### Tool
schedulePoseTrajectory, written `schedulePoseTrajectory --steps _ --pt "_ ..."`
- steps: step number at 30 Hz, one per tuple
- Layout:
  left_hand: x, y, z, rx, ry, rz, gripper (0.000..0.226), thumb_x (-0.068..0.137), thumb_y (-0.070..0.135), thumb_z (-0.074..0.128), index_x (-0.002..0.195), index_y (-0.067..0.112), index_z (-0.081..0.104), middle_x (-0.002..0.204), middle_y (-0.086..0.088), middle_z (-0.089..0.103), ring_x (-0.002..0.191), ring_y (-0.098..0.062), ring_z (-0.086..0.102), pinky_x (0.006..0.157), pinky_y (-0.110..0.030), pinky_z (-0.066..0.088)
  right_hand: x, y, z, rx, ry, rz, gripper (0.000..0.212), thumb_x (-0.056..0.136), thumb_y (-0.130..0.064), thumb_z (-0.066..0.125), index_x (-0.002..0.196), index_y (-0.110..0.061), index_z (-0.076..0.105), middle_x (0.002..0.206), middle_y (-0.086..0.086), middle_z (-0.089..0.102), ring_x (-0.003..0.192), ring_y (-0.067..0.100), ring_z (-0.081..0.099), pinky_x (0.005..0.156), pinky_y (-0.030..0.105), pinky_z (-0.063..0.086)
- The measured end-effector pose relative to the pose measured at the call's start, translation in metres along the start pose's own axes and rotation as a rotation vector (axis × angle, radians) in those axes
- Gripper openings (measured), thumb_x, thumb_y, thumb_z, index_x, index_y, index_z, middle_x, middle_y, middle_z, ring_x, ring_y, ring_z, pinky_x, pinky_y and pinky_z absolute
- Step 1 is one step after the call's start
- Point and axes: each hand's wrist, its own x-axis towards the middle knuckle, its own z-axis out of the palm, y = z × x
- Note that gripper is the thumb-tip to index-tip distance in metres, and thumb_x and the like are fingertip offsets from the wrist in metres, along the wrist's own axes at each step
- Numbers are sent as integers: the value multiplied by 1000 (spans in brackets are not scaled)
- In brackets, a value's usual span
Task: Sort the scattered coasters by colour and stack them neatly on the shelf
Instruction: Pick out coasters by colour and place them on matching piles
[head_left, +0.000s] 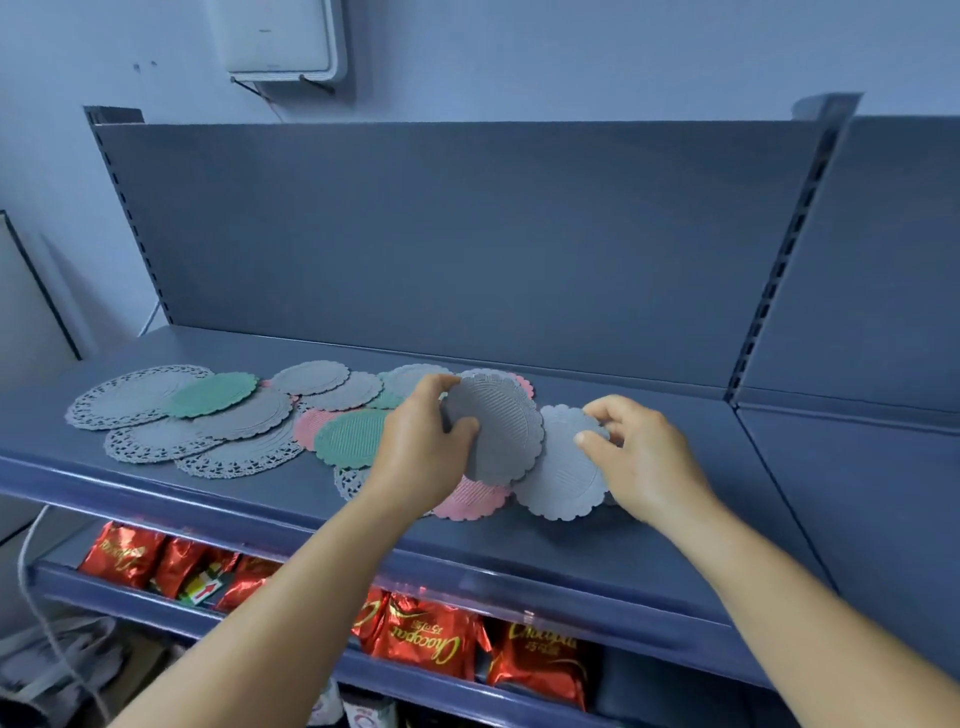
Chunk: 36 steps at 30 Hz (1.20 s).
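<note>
Round scalloped coasters in grey, green and pink lie overlapping along the blue shelf. My left hand grips a grey coaster by its left edge and holds it tilted up off the pile. My right hand pinches the right edge of a second grey coaster that lies just right of the first. A pink coaster shows under them. A green coaster and another green coaster lie to the left among large grey lacy mats.
The shelf's right part is bare blue metal, and a blue back panel rises behind it. Red snack bags fill the lower shelf under the front lip. A white box hangs on the wall above.
</note>
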Motion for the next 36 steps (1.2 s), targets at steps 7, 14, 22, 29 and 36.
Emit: schedulePoseTrajectory --steps 7,14,22,29,36 --pt "-13 52 69 -62 -178 69 36 91 15 53 127 19 48 65 5 48 55 -7 45 41 -11 37 -32 54 -71 5 156 109 9 90 -18 52 89 -25 57 80 0 66 67 15 52 57 26 39" --pt "-29 115 149 -77 -297 163 28 92 17 53 119 25 50 64 5 48 57 -7 46 45 -14 32 -55 119 -143 3 264 186 11 89 -16 50 89 -23 59 83 5 69 75 24 58 58 25 40" --pt "-51 198 248 -160 -422 213 22 91 17 54 107 31 48 63 6 49 53 -10 45 45 -15 36 -66 204 -237 -39 316 255 19 91 -17 50 104 -22 63 91 -1 69 85 19 62 65 23 42" --pt "-68 241 305 -196 -504 165 21 91 19 54 107 32 50 68 2 57 55 -13 50 48 -23 41 -82 271 -298 -127 271 317 27 92 -16 51 117 -17 61 106 2 66 87 13 55 76 24 39" --pt "-84 263 336 -185 -571 147 26 92 19 55 116 27 52 58 8 48 44 -3 44 39 -10 34 -91 304 -307 -274 89 367 21 84 -29 65 105 -25 67 96 -1 52 81 16 54 69 25 42"
